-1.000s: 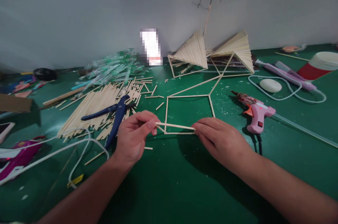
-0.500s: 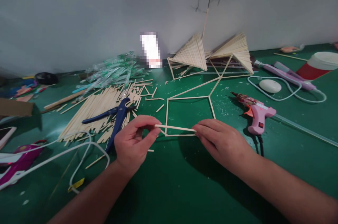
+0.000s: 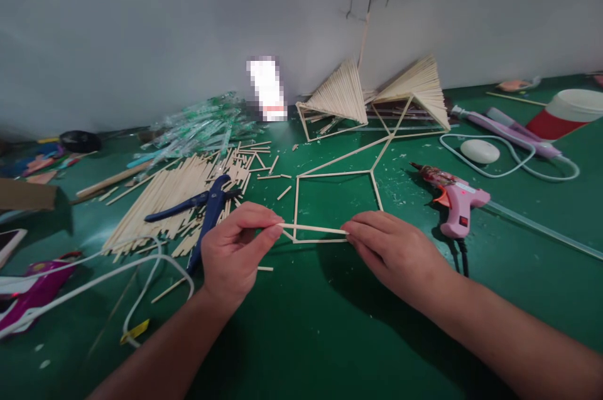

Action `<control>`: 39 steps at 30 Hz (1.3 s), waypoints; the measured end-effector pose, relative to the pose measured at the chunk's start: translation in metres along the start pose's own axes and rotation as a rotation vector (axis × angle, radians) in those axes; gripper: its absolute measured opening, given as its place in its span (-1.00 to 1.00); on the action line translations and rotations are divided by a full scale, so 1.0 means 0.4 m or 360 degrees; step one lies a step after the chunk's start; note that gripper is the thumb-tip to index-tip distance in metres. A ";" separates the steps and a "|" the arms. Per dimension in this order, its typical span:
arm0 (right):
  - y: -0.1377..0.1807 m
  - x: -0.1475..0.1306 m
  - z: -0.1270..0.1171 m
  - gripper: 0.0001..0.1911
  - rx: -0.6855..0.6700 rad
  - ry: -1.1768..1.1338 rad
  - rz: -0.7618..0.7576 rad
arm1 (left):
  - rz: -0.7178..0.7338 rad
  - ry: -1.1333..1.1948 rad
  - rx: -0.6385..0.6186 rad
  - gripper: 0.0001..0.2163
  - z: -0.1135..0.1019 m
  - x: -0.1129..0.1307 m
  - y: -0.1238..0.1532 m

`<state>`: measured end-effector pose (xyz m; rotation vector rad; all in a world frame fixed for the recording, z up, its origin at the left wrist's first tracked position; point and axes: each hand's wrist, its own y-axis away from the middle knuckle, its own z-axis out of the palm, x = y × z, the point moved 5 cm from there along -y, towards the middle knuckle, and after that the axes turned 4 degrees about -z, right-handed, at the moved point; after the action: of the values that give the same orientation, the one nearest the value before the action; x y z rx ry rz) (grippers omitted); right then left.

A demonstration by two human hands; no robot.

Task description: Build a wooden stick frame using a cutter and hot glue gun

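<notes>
Between my two hands a thin wooden stick [image 3: 313,228] is stretched level above the table. My left hand [image 3: 240,246] pinches its left end with thumb and forefinger. The fingers of my right hand [image 3: 389,246] close on its right end. Just behind and below it lies a frame of glued sticks [image 3: 334,174], roughly square, with longer sticks running from its far corners. Its near right corner is hidden by my right hand. Left of my left hand, blue cutting pliers [image 3: 211,211] rest on a heap of wooden sticks [image 3: 162,199].
A pink glue gun [image 3: 456,196] lies to the right, its clear glue stick trailing. Two stick fans [image 3: 336,95] stand by the wall. Also about are a paper cup [image 3: 565,114], plastic wrappers [image 3: 202,127], a white cable [image 3: 157,268] and a magenta tool [image 3: 40,290].
My left thumb and forefinger have closed more tightly at the stick's left end. The right hand keeps its hold, and the view has shifted slightly.
</notes>
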<state>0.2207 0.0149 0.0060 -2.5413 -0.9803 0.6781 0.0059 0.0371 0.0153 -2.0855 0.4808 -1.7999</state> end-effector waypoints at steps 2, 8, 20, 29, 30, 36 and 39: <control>0.001 0.000 -0.001 -0.78 0.0005 0.0001 0.0002 | -0.0057 0.0040 -0.0061 -0.86 0.001 -0.003 0.003; 0.002 0.000 -0.005 -0.78 0.0002 0.0013 0.0001 | 0.0039 -0.0061 -0.0014 -0.87 0.006 0.014 0.003; 0.018 0.051 -0.063 -0.80 0.0050 -0.0027 0.0194 | 0.0095 -0.0411 0.0068 -0.87 -0.004 0.022 0.005; 0.073 0.181 -0.105 -0.85 -0.0509 -0.0042 0.0459 | 0.0105 -0.0516 0.0089 -0.86 0.003 0.022 0.006; 0.074 0.177 -0.098 -0.85 -0.0558 -0.0052 0.0462 | 0.0099 -0.0510 0.0091 -0.87 0.003 0.022 0.006; 0.070 0.143 -0.059 -0.90 -0.0670 -0.0011 0.0454 | 0.0008 -0.0431 0.0153 -0.89 0.001 0.015 0.006; 0.067 0.138 -0.049 -0.92 -0.0645 0.0036 0.0462 | -0.0044 -0.0368 0.0198 -0.91 0.000 0.008 0.005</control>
<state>0.2816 0.0315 -0.0072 -3.0812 -0.8152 0.5694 0.0061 0.0339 0.0170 -2.1857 0.2724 -1.5347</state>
